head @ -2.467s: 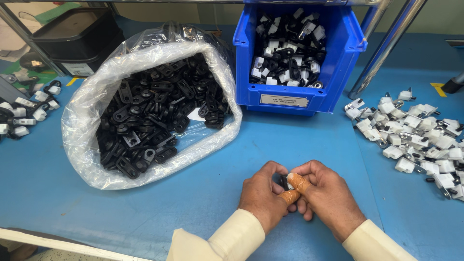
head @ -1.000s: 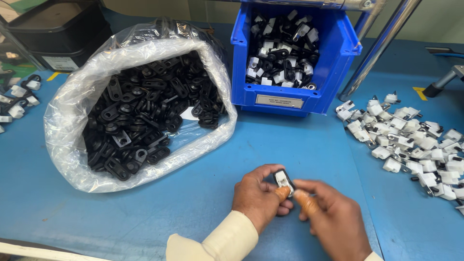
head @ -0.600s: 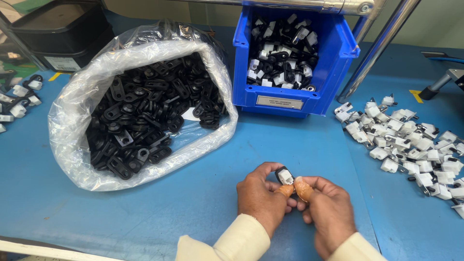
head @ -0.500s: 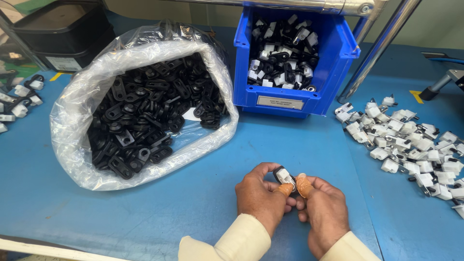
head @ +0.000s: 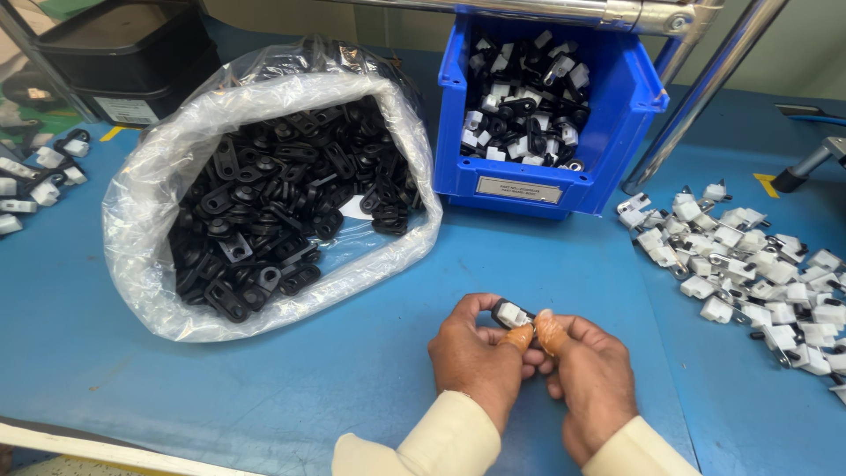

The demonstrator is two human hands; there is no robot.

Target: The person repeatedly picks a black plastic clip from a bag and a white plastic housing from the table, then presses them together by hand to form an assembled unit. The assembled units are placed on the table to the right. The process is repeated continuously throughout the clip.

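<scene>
Low over the blue table (head: 352, 370), my left hand (head: 476, 357) and my right hand (head: 590, 379) meet around a small black-and-white clip part (head: 511, 314). Both thumbs wear orange finger covers and press on the part from below. The part sticks up between the fingertips of both hands. To the left lies an open clear plastic bag (head: 150, 229) full of black plastic clips (head: 273, 220). A blue bin (head: 546, 185) behind my hands holds assembled black-and-white parts (head: 524, 97). At the right lies a pile of white clip pieces (head: 749, 273).
A black tub (head: 123, 53) stands at the back left. Several white and black parts (head: 35, 176) lie at the far left edge. A metal frame post (head: 696, 97) slants up beside the bin. The table's near edge (head: 115, 445) runs along the bottom left.
My hands have stayed together on the part, turning it so that its white end shows on top. The view has shifted slightly; bag, bin and pile have not moved.
</scene>
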